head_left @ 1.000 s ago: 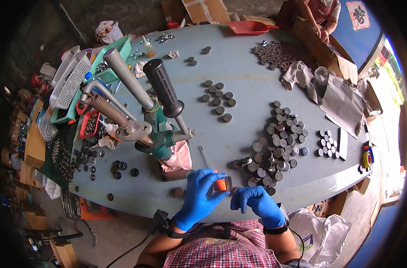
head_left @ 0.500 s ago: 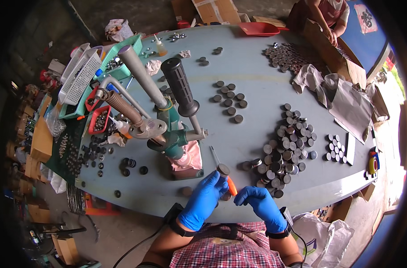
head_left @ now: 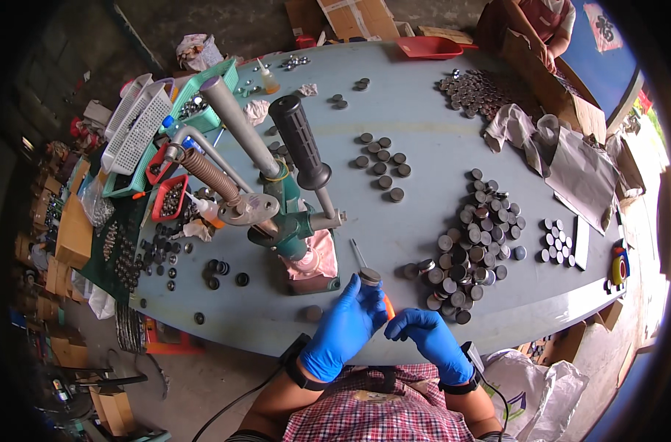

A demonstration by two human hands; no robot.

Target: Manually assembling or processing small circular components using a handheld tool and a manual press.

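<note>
My left hand (head_left: 341, 324), in a blue glove, is closed on a small round grey metal piece (head_left: 370, 276), gripped at the fingertips with its flat face tilted up. My right hand (head_left: 424, 335), gloved alike, hangs just to the right with its fingers curled in; whatever they may hold is hidden. A screwdriver lies between and beyond the hands, its orange handle (head_left: 389, 306) partly covered by the left fingers and its thin shaft (head_left: 358, 252) pointing away. Left of my left hand, another round piece (head_left: 313, 313) rests on the table.
A green lever press (head_left: 295, 247) with a black-gripped handle (head_left: 299, 140) stands left of centre. To the right lies a heap of round pieces (head_left: 483, 236). Baskets (head_left: 136, 121) and red trays (head_left: 170, 197) crowd the left edge. At the far right a co-worker's hands (head_left: 547, 59) reach into a cardboard box.
The whole view has shifted slightly. The round piece in my left hand has tilted a little, showing more of its side. My right hand stays curled in nearly the same place.
</note>
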